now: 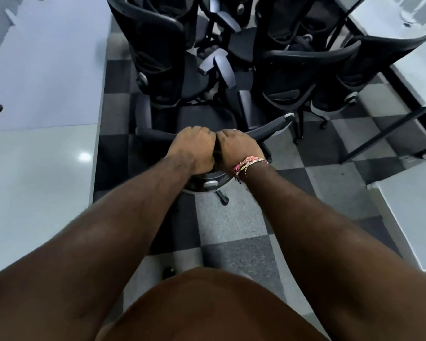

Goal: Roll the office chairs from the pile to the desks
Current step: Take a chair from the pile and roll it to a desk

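We have both hands on the top edge of the nearest chair (207, 119), knuckles touching: our left hand (192, 148) and right hand (239, 148) each hold a clenched grip round its back rail. The chair stands on the checkered floor (231, 217) against the pile of chairs (231, 45), between the left desk (42, 94) and the right desk (413, 57).

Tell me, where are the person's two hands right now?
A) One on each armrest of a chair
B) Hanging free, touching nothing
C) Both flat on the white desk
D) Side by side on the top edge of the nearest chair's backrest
D: the left hand and right hand sit side by side, fingers curled over the top edge of the nearest chair, in front of the pile of chairs.
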`<control>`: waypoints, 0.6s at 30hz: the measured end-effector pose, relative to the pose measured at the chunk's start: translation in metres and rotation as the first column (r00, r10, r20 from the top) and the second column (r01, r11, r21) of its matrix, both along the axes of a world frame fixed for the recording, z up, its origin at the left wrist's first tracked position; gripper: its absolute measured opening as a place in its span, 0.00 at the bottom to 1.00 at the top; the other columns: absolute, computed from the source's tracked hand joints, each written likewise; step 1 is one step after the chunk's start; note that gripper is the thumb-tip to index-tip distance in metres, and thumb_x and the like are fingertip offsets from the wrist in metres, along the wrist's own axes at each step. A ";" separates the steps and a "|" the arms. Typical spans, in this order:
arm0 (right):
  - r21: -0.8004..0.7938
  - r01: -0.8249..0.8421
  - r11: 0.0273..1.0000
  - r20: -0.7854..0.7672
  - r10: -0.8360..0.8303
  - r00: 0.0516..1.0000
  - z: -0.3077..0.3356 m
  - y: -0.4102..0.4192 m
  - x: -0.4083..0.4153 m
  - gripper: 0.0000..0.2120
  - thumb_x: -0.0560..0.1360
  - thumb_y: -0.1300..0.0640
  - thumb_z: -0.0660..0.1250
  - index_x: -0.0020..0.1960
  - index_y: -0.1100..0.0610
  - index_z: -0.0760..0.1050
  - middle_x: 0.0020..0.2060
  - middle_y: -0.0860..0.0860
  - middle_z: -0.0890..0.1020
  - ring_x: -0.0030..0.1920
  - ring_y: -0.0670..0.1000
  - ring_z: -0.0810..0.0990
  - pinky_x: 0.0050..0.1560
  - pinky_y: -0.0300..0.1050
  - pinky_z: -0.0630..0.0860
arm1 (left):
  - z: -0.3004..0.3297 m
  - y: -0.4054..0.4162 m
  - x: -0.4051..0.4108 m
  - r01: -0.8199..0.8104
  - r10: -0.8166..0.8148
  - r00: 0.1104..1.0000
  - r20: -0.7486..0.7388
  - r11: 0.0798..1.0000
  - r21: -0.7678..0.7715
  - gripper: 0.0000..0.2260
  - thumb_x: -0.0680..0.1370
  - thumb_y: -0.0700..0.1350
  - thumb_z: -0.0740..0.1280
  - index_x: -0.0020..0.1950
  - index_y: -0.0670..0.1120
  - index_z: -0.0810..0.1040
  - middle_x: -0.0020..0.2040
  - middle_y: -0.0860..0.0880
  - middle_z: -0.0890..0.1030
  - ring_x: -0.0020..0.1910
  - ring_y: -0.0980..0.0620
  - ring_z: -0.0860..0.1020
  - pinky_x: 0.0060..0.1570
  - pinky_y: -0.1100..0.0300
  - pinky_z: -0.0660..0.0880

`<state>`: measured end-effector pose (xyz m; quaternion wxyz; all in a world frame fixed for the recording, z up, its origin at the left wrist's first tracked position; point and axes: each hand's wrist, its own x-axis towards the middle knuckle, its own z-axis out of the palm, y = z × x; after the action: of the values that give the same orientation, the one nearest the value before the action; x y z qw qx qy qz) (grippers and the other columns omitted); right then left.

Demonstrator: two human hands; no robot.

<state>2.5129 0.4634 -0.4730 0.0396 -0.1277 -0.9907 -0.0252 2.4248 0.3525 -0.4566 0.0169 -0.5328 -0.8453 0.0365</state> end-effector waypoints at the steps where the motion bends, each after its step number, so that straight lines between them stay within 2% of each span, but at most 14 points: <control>1: -0.008 0.002 1.000 0.032 -0.001 0.999 -0.004 0.004 -0.009 0.16 0.72 0.48 0.67 0.55 0.56 0.76 0.52 0.53 0.81 0.54 0.54 0.79 0.59 0.47 0.72 | -0.005 0.004 -0.008 0.002 -0.001 1.000 0.025 1.000 -0.009 0.15 0.74 0.50 0.68 0.60 0.48 0.78 0.55 0.49 0.81 0.55 0.47 0.79 0.56 0.53 0.74; 4: -0.059 0.025 0.998 0.103 -0.019 0.994 -0.022 0.012 -0.030 0.15 0.72 0.50 0.66 0.55 0.57 0.76 0.51 0.53 0.81 0.53 0.55 0.80 0.57 0.48 0.74 | -0.025 0.012 -0.027 0.008 -0.005 0.996 0.093 0.999 -0.033 0.15 0.74 0.50 0.69 0.60 0.48 0.78 0.55 0.49 0.81 0.55 0.47 0.80 0.56 0.53 0.75; 6: -0.092 0.052 0.994 0.147 -0.038 0.988 -0.034 0.018 -0.045 0.14 0.72 0.50 0.66 0.54 0.55 0.76 0.50 0.52 0.81 0.50 0.55 0.81 0.51 0.50 0.77 | -0.035 0.019 -0.040 -0.003 0.014 0.988 0.154 0.997 -0.071 0.15 0.74 0.51 0.69 0.58 0.48 0.78 0.54 0.49 0.81 0.53 0.47 0.80 0.54 0.52 0.77; 9: -0.100 0.043 0.994 0.265 -0.015 0.964 -0.043 0.033 -0.069 0.11 0.71 0.48 0.66 0.49 0.52 0.78 0.46 0.51 0.82 0.45 0.57 0.83 0.40 0.47 0.76 | -0.043 0.034 -0.062 -0.007 0.049 0.969 0.241 0.985 -0.174 0.09 0.71 0.53 0.69 0.48 0.51 0.80 0.46 0.51 0.83 0.46 0.46 0.82 0.47 0.51 0.82; 13: -0.029 -0.047 0.998 0.297 0.054 0.953 -0.041 0.050 -0.080 0.10 0.70 0.45 0.64 0.40 0.51 0.77 0.38 0.51 0.82 0.36 0.57 0.81 0.36 0.45 0.75 | -0.047 0.051 -0.083 0.080 -0.031 0.981 0.191 0.963 -0.259 0.08 0.71 0.55 0.67 0.39 0.51 0.77 0.36 0.52 0.79 0.36 0.46 0.79 0.37 0.55 0.77; 18: -0.043 -0.073 0.996 0.302 0.083 0.950 -0.038 0.058 -0.089 0.10 0.71 0.45 0.64 0.37 0.50 0.72 0.37 0.50 0.82 0.36 0.57 0.81 0.34 0.45 0.72 | -0.049 0.060 -0.092 0.117 -0.081 0.986 0.148 0.960 -0.253 0.09 0.72 0.55 0.67 0.37 0.51 0.75 0.39 0.50 0.81 0.39 0.45 0.82 0.36 0.55 0.73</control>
<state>2.4237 0.5216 -0.5111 -0.1141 -0.0835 -0.9896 -0.0273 2.3330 0.4128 -0.5051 -0.1095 -0.5735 -0.8044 0.1102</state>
